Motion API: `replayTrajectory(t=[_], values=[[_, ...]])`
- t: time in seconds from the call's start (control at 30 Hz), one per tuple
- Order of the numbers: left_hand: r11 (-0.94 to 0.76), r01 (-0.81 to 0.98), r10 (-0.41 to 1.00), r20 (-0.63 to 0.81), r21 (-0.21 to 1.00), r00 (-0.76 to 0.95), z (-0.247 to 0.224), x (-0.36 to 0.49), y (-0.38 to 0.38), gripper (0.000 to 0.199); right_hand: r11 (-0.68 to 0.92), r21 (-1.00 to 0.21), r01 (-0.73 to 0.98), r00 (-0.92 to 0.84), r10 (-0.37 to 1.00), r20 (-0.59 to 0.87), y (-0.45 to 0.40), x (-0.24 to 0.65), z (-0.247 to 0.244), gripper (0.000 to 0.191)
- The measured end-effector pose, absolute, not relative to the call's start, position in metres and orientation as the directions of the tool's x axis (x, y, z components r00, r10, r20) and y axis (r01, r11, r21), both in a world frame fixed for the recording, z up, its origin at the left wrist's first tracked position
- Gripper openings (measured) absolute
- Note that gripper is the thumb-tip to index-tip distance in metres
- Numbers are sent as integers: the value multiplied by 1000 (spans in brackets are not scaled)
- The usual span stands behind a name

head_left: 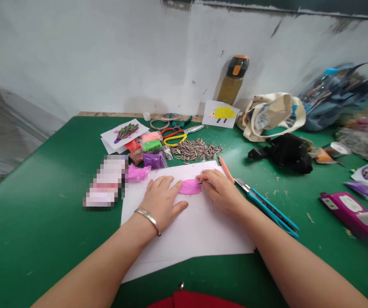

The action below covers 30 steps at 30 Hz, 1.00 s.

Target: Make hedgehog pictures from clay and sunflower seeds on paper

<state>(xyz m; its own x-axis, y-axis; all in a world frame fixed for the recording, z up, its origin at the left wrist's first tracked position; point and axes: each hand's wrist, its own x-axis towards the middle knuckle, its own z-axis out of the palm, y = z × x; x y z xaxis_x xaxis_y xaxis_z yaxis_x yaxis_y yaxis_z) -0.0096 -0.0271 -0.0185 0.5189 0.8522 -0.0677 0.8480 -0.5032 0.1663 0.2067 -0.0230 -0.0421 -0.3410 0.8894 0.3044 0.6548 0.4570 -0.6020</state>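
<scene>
White paper sheets lie on the green table, with a flat pink clay oval stuck near their middle. My left hand, a silver bangle at its wrist, rests spread on the paper with fingertips at the oval's left edge. At the right edge of the oval, my right hand pinches a small dark, thin piece, its tip over the clay. Short marks show under the oval. Striped seeds lie heaped just beyond the paper, beside a purple clay packet and a pink clay packet.
Right of the paper are an orange pencil-like stick and a teal cutter. Yellow-handled scissors, a hedgehog card and a bottle stand or lie behind. Bags and a magenta case lie right.
</scene>
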Motion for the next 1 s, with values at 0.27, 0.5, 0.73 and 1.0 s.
replayTrajectory(t=[0.27,0.5,0.73,1.0], values=[[-499,843,855,-43,200,516,-17,-11,-27,52,441,-491,751,-362,898,252,-6,191,-32,19],[-492,844,860,-36,213,510,-16,-10,-28,49,430,-391,813,-372,902,219,6,174,-33,21],[-483,853,864,-47,197,501,-17,-9,-28,49,461,-446,767,-390,887,246,3,176,-39,20],[-494,849,859,-45,188,510,-20,-11,-29,51,291,-564,773,-221,956,190,2,208,-27,20]])
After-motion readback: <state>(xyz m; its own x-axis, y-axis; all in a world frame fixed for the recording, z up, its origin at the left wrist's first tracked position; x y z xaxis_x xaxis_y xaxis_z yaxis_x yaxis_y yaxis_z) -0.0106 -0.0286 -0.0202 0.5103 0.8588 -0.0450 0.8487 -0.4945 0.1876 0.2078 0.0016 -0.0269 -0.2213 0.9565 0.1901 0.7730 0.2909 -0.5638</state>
